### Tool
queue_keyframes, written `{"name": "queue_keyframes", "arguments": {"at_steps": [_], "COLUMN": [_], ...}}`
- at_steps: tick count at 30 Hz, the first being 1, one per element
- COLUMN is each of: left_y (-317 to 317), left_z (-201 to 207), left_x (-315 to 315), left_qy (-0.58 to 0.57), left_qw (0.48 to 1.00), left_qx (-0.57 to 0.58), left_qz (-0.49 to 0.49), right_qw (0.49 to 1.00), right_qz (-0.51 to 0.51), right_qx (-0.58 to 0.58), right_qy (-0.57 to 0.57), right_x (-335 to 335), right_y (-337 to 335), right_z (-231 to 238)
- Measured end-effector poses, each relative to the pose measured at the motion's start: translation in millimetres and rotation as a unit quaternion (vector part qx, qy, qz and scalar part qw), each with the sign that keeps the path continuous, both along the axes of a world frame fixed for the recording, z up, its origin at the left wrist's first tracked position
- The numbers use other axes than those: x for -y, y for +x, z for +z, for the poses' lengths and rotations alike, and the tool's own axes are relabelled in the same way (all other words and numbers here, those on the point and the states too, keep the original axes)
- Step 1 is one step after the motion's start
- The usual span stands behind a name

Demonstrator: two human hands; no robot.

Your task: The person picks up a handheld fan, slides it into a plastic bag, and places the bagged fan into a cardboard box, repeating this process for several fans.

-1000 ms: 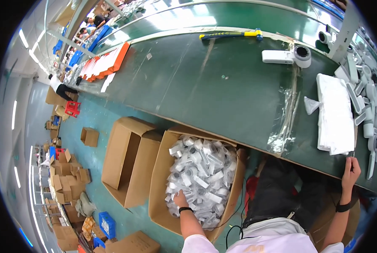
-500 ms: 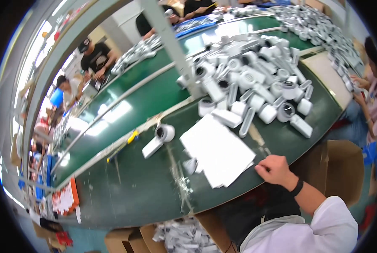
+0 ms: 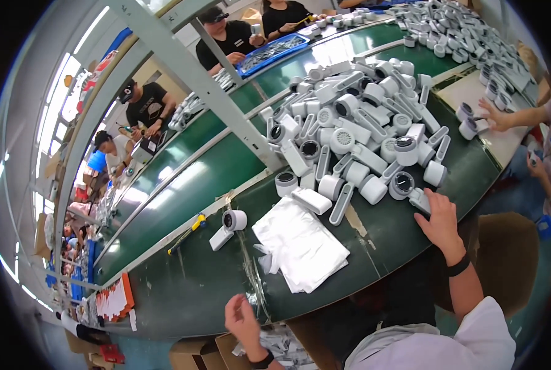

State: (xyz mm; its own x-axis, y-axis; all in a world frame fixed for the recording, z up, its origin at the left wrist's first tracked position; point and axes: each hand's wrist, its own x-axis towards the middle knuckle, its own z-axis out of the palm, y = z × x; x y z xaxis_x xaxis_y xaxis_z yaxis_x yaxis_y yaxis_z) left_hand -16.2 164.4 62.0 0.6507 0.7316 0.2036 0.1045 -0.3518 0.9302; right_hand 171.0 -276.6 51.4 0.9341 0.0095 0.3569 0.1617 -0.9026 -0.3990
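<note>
right hand (image 3: 439,223) sits at the near right edge of the green table (image 3: 183,290), fingers spread and curled loosely over a white handheld gadget (image 3: 421,200) at the near fringe of the big pile of white gadgets (image 3: 356,123). looks like it's touching it, not yet closed around it; can't tell if there's any real grip. that piece lies flat under the fingertips, and its long axis can't be made out since the hand covers most of it. just far-left of the hand is a round head piece with a dark face (image 3: 402,182), and further left a long white handle (image 3: 341,203) lying near-to-far. left hand (image 3: 243,320) is low at the near edge of the table, open and empty as far as i can see, fingers loosely bent, hovering over the cardboard box (image 3: 269,345) of bagged parts below the table. nearest thing on the table to it is the stack of clear plastic bags (image 3: 300,243), just far-right of it, long side running from far-left to near-right. a lone white gadget (image 3: 228,225) lies further left. so the pile is to the far-right, right hand is clearly nearer; bags sit between both hands. another person's hand (image 3: 494,117) works on the far right.
</note>
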Motion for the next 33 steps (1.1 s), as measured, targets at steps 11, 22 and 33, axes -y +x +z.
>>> {"name": "queue_keyframes", "arguments": {"at_steps": [11,22,33], "left_y": [87,104,102], "left_z": [22,18,26], "left_x": [107,98,108], "left_qy": [0.434,0.39,0.231], "left_qw": [0.858,0.879,0.948], "left_qx": [-0.033,-0.069,-0.001], "left_qz": [-0.274,-0.266,-0.22], "right_qw": [0.793,0.572,0.784], "right_qz": [0.059,0.192,0.16], "right_qx": [-0.212,-0.314,-0.268], "right_qy": [0.569,0.733,0.537], "right_x": [-13,-67,-151], "right_y": [-37,-64,-65], "right_z": [5,26,29]}}
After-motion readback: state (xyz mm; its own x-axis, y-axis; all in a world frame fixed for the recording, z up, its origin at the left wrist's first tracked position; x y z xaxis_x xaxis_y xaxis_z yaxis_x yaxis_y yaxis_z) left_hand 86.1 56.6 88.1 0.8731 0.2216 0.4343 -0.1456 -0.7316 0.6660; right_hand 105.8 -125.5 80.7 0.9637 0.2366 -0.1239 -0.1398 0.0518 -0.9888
